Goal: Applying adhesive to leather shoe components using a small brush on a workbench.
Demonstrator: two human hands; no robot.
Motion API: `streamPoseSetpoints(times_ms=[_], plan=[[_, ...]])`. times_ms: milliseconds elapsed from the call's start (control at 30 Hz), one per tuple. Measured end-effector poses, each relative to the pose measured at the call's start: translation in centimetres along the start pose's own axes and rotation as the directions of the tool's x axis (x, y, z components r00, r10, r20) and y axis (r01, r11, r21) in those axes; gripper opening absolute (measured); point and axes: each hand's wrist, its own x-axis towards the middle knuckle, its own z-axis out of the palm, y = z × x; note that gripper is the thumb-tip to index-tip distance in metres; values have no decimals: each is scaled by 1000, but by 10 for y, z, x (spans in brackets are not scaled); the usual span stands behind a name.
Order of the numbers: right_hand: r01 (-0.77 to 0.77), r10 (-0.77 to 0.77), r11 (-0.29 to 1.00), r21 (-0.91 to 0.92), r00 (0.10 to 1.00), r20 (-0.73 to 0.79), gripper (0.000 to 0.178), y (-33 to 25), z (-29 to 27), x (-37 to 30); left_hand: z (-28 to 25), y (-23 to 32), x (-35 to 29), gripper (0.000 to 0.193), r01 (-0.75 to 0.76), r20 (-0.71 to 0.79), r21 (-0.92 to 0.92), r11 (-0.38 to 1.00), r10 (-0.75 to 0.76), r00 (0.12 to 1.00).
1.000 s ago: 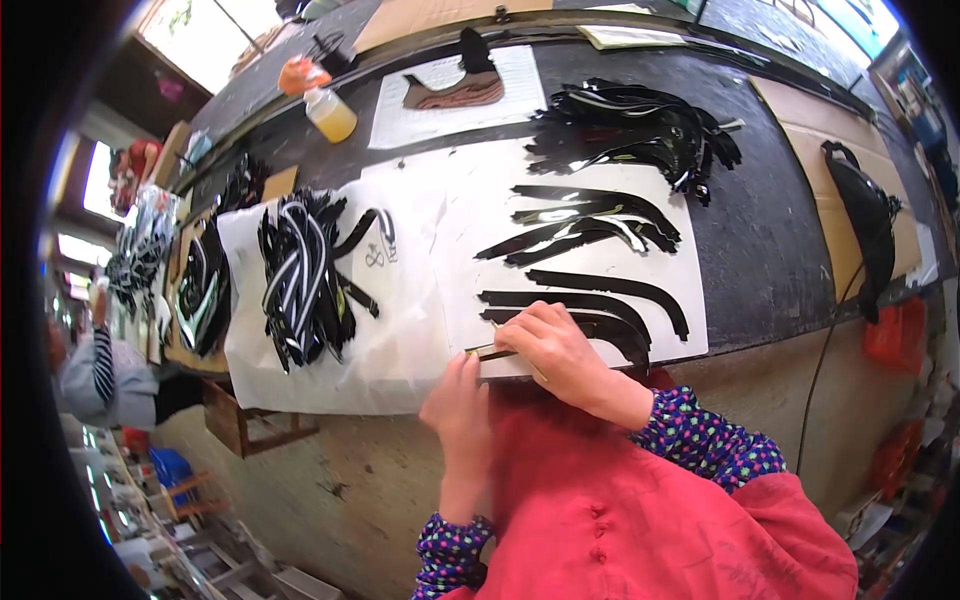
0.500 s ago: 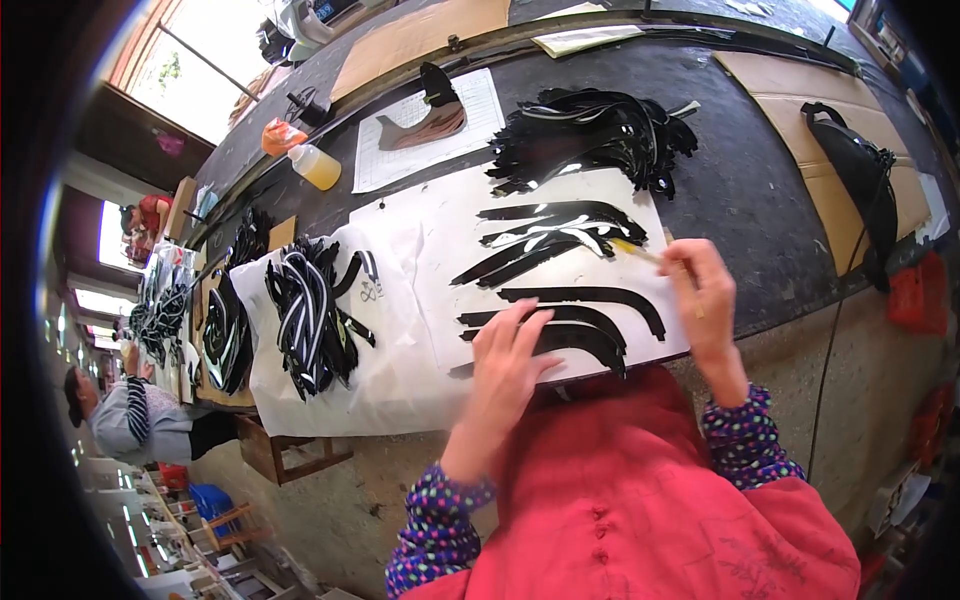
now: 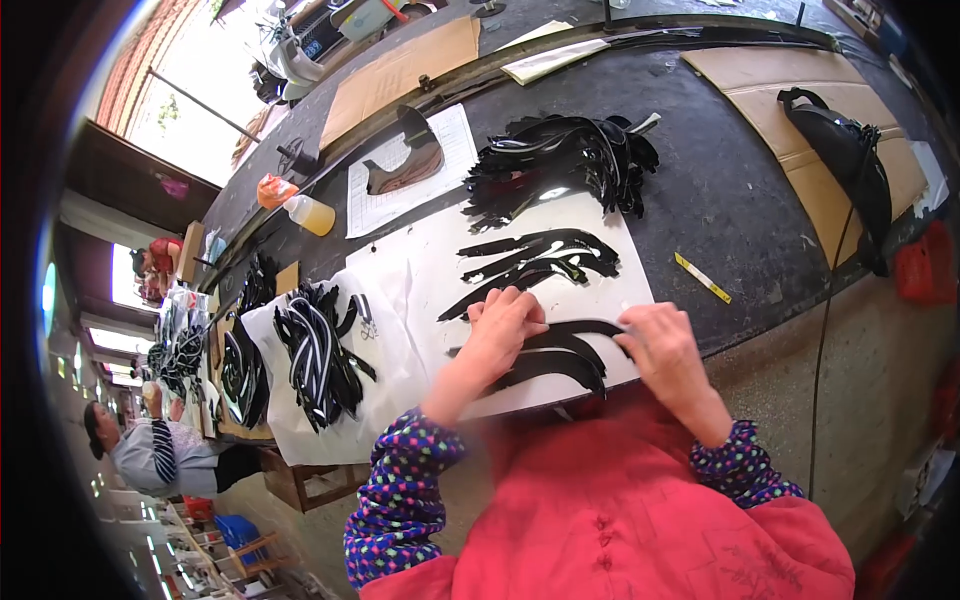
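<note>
Fingers of left hand and right hand press flat, holding down black curved strips.

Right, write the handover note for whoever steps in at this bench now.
Left hand: flat on the curved black strips at the near edge of the white sheet, holding nothing.
Right hand: on the right end of the same strips; whether it pinches one is unclear.
More strips lie further up the sheet.
Waiting: black pile behind the sheet, striped bundle to the left.
</note>
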Motion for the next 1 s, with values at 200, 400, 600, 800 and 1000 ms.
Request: streamPoseSetpoints(times_ms=[200, 400, 600, 800, 1000], plan=[[-87, 86, 982, 169, 996, 11, 21, -8, 18, 4, -12, -3, 5, 10, -128, -123, 32, 991, 131, 984], [-199, 98, 920, 336, 950, 295, 32, -38, -3, 13, -45, 5, -39, 25, 55, 77, -150, 987, -44, 996], [-69, 64, 997, 14, 967, 247, 46, -44, 31, -7, -3, -10, -63, 57, 52, -164, 104, 993, -34, 986], [-80, 36, 985, 153, 962, 271, 37, -42, 32, -4, -4, -20, -56, 50, 77, -1, -80, 994, -78, 997], [-94, 16, 944, 317, 971, 240, 36, -32, 35, 17, -13, -19, -46, 37, 14, 72, -246, 969, 4, 997]])
